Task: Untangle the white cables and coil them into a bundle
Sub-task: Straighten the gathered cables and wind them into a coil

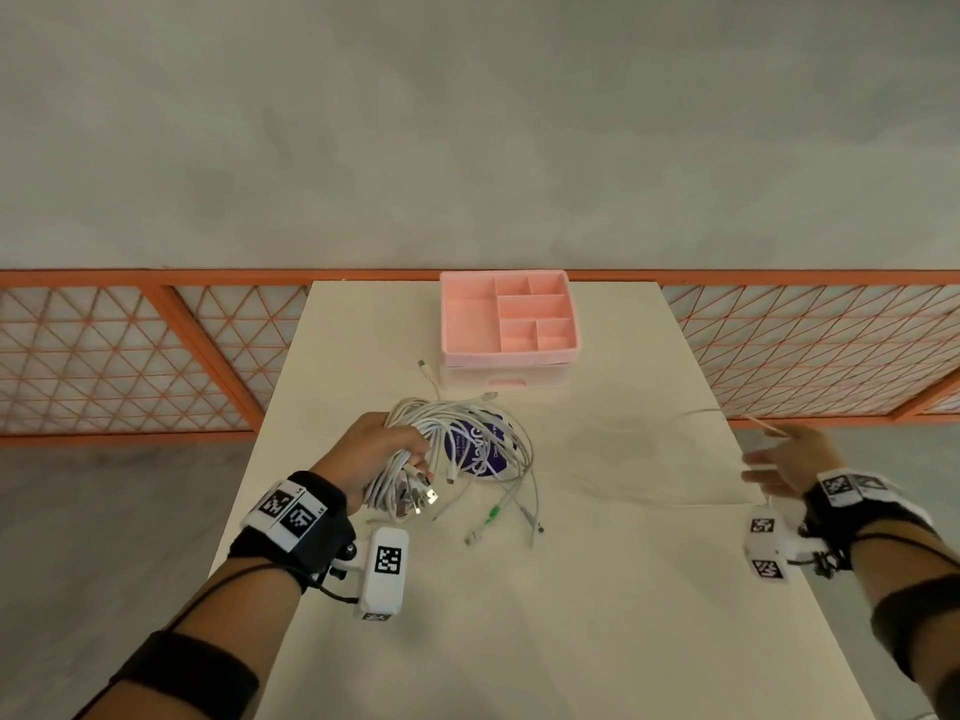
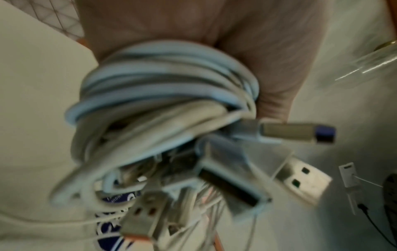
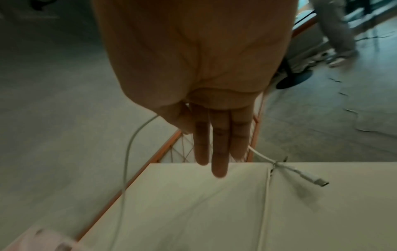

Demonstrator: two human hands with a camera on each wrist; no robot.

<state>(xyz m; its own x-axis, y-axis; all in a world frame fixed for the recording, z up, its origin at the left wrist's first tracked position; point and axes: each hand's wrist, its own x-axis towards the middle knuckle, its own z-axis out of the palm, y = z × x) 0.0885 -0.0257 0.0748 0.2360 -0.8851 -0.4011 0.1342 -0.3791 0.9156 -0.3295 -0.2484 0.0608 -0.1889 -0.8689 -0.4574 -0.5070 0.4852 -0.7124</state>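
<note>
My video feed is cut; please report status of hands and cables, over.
Left hand grips cable bundle. Right hand apparently pinches one loose cable. Purple disc beneath bundle.

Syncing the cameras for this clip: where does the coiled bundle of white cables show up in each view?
Head: cable bundle left of centre, gripped by the left hand.
Left wrist: cable bundle fills the middle, USB plugs sticking out below.
Right wrist: not in it; only a single strand pinched at the thumb of the right hand.
Shared landmark: the cream table, in all three.
</note>
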